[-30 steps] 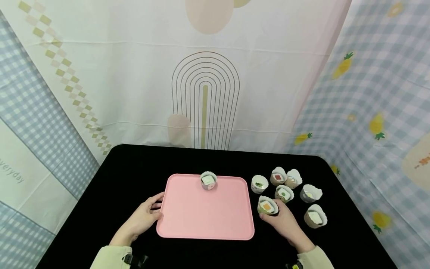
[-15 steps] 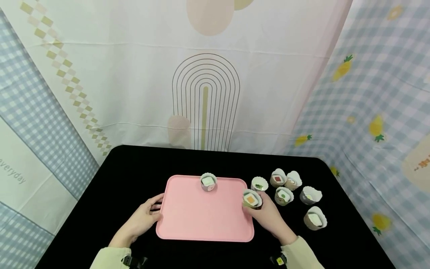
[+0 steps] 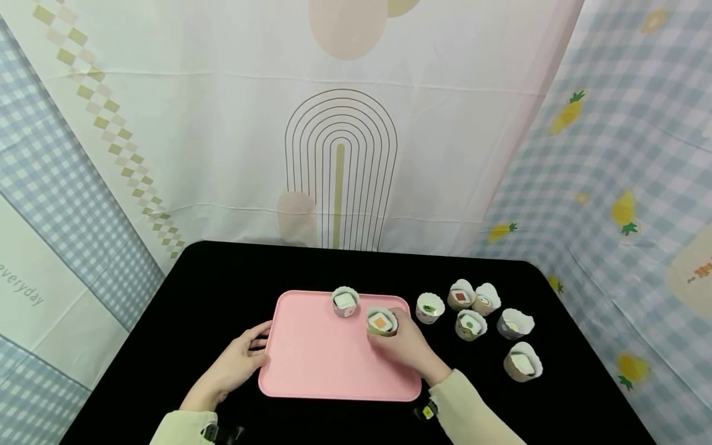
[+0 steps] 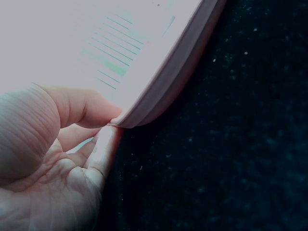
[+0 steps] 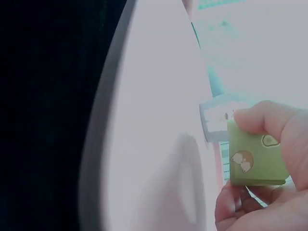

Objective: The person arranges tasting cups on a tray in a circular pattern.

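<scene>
A pink rectangular tray (image 3: 328,364) lies on the black table. My left hand (image 3: 236,361) pinches its left rim, thumb above and a finger below, as the left wrist view shows. Over the tray's right half, my right hand (image 3: 403,343) grips a green baking cup (image 5: 255,159) with a small animal print. Inside that cup, the head view shows a white piece with an orange square (image 3: 381,322). A grey-white baking cup (image 3: 345,303) with a white piece in it stands at the tray's far rim, left of the held one.
To the right of the tray stand several more scalloped baking cups. Among them are one with green bits (image 3: 430,309), one with a dark red square (image 3: 461,295) and a brown one (image 3: 523,363) near the right edge. A white curtain (image 3: 233,154) hangs behind the table.
My right hand has carried the green baking cup leftward, from beside the other cups to over the tray. The left hand has stayed at the tray's rim.
</scene>
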`<control>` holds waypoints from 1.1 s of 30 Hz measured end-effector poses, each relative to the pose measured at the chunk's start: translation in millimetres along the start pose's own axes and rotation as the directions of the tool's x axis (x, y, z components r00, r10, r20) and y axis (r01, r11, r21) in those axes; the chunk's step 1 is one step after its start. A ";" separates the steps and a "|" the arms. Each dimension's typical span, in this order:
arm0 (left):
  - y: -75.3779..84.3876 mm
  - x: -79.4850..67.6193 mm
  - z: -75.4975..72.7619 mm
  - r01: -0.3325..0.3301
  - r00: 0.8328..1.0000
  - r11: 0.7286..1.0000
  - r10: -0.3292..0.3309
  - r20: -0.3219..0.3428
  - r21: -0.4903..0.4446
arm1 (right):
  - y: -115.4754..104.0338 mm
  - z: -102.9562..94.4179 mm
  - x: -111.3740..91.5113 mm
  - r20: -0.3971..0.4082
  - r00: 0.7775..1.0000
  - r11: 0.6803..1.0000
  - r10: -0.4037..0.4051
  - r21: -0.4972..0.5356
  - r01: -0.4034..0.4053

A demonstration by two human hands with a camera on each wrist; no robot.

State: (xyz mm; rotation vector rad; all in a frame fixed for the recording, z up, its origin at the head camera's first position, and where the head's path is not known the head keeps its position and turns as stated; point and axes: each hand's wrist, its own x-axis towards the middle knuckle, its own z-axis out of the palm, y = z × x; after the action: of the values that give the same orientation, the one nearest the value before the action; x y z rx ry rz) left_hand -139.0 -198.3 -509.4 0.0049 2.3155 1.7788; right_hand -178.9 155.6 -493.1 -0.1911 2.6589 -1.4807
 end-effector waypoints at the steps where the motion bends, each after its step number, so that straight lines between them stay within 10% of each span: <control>1: -0.2 0.1 0.0 -0.002 1.000 1.000 0.002 0.000 -0.002 | -0.4 2.1 1.7 0.000 1.000 1.000 -0.008 -0.009 0.007; 33: -4.6 2.3 1.0 -0.003 1.000 1.000 0.003 -0.003 -0.015 | -11.3 19.8 20.7 -0.075 0.997 0.994 0.029 -0.103 -0.037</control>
State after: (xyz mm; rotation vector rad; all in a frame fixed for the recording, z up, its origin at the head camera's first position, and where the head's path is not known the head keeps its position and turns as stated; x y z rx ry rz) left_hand -140.5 -198.3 -514.4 0.0033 2.3062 1.7985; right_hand -195.9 129.9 -494.3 -0.1012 2.7858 -1.3660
